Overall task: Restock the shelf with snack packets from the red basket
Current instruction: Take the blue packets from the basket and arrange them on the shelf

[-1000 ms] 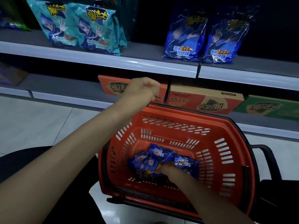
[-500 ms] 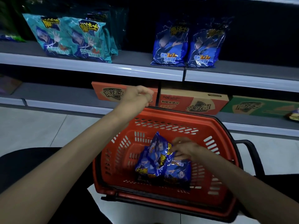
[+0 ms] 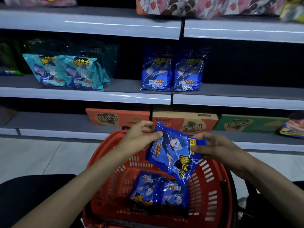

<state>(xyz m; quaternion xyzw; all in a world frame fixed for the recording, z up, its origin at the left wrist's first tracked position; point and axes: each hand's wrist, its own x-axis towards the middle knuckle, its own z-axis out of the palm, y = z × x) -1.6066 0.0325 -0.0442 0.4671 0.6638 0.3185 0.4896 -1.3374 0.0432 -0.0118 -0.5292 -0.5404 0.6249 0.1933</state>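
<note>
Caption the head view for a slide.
The left hand and right hand hold a blue snack packet above the red basket; two more packets lie inside.

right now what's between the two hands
A blue snack packet, pinched by the left hand and the right hand, above the red basket, in the head view.

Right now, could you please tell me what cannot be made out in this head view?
Head view, basket contents: the held blue foil snack packet covers part of the red plastic basket; below its two visible blue packets all is dark.
Head view, pink top-shelf packets: cut by the top edge, blurred.
Head view, purple packet, lowest shelf: cut by the right edge.
Held packet's small print: too blurred.
</note>
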